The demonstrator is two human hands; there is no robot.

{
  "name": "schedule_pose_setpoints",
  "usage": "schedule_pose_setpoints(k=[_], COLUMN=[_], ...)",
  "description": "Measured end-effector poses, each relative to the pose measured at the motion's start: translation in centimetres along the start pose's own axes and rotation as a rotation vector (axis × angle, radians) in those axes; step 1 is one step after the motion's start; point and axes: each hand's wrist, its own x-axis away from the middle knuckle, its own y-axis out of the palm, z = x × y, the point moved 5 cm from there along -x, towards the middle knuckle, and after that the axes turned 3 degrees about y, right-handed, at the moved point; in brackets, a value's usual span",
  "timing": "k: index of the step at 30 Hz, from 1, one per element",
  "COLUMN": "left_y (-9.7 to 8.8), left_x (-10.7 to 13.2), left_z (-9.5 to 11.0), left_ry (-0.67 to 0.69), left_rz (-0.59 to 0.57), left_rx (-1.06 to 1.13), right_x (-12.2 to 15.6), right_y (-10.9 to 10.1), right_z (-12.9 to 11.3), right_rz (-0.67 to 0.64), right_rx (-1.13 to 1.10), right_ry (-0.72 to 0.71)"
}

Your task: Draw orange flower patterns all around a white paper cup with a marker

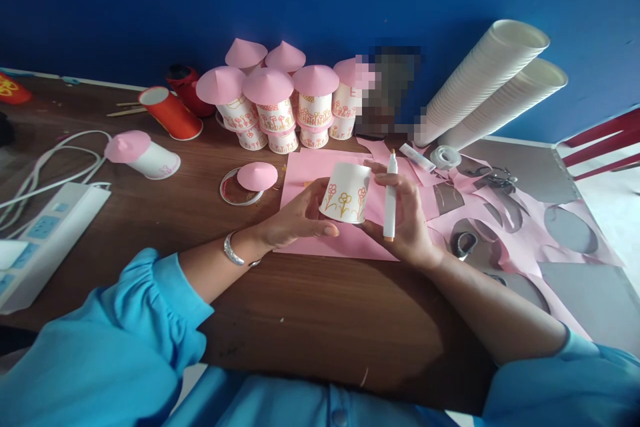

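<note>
An upside-down white paper cup with flowers drawn on its side is held over a pink paper sheet. My left hand grips the cup from the left and below, fingers wrapped round it. My right hand steadies the cup's right side with its fingertips and holds a white marker upright, tip pointing up. A silver bracelet sits on my left wrist.
Several decorated cups with pink cone lids stand stacked at the back. A pink cone lies on a ring. Long stacks of white cups lean at right, over cut pink paper, scissors, tape. A power strip lies left.
</note>
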Motion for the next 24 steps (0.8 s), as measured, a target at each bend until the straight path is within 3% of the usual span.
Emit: schedule_pose_setpoints(k=[8, 14, 18, 24], left_y=[0.0, 0.0, 0.3, 0.3], left_x=[0.1, 0.2, 0.4, 0.1], left_z=[-0.5, -0.4, -0.3, -0.2], left_ry=[-0.026, -0.045, -0.066, 0.003], left_rz=[0.047, -0.054, -0.118, 0.007], left_rx=[-0.086, -0.009, 0.024, -0.053], right_x=[0.0, 0.0, -0.1, -0.2], right_y=[0.3, 0.3, 0.2, 0.1], right_z=[-0.6, 0.2, 0.2, -0.8], right_rz=[-0.043, -0.067, -0.059, -0.007], right_rx=[0.141, -0.008, 0.006, 0.174], right_ry=[-0.061, -0.009, -0.006, -0.112])
